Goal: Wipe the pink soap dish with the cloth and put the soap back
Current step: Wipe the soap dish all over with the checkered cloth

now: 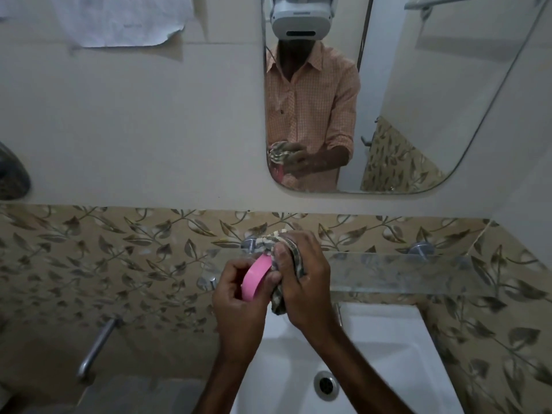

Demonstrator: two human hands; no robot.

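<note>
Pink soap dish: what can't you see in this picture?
1. Inside of the pink soap dish: head view, hidden by the cloth and the right hand.
2. The soap: nowhere in the head view.
3. Front of the sink: head view, cut off by the bottom edge.

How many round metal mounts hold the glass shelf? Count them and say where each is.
2. One round metal shelf mount sits just left of the striped cloth; the other is near the right end of the clear glass shelf. More may be hidden.
</note>
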